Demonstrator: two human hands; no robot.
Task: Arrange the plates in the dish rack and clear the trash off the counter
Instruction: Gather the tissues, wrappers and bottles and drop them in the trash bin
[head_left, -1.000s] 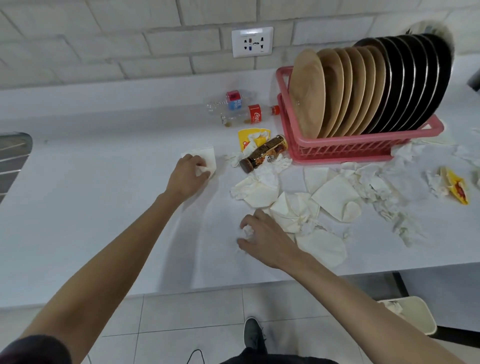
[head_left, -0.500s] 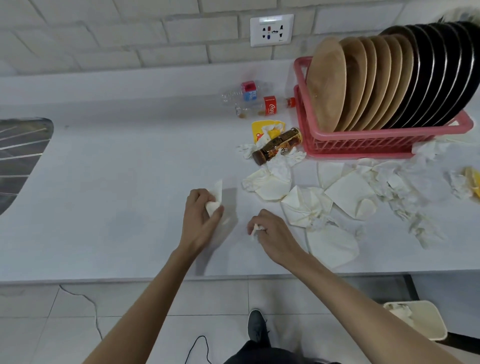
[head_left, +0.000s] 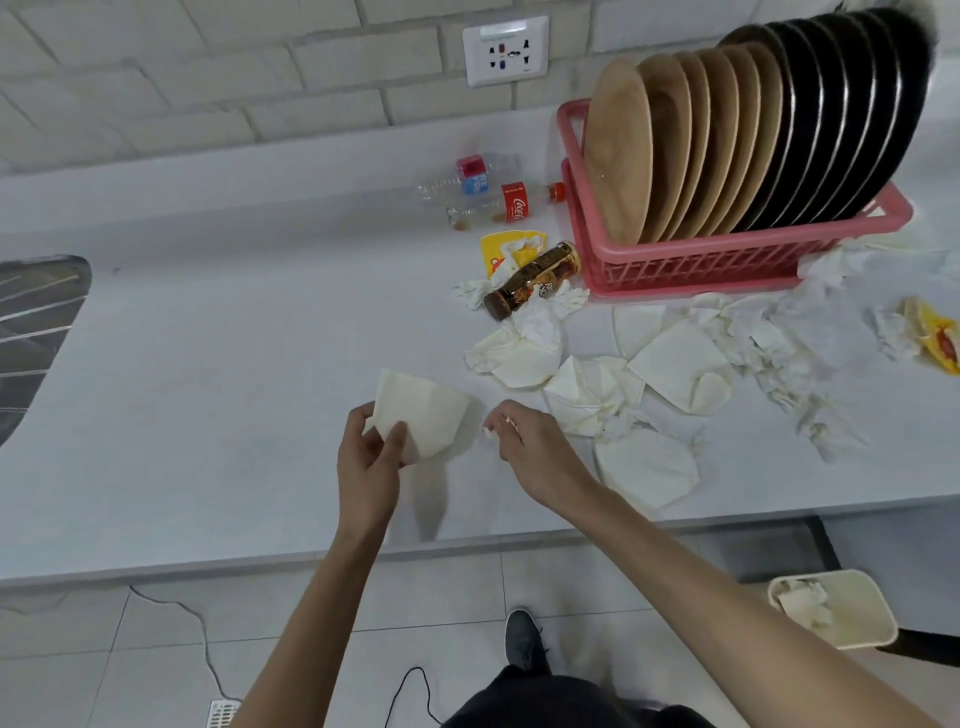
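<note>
- Head view: the left hand (head_left: 370, 457) pinches a folded napkin (head_left: 421, 415) between thumb and fingers, lifted just off the counter (head_left: 208, 364); held by one edge like this, it looks ready to be carried away as trash.
- The right hand (head_left: 524, 441) is curled nearly closed around a small white scrap (head_left: 489, 429) at its fingertips, probably a bit of tissue gathered from the pile beside it.
- The plates (head_left: 727, 140), tan ones in front and black behind, stand on edge in the pink rack (head_left: 701, 265) at the counter's back right, so that half of the job appears done.
- Crumpled napkins (head_left: 649, 374) spread in front of the rack and to the right of the hands, still to be cleared.
- A brown bottle (head_left: 532, 283) lies on its side against the rack's left corner; two clear bottles (head_left: 488, 195) lie behind it near the wall.
- A bin (head_left: 852, 613) sits on the floor below the counter edge, to the right, already holding some paper: the likely destination for what both hands hold.
</note>
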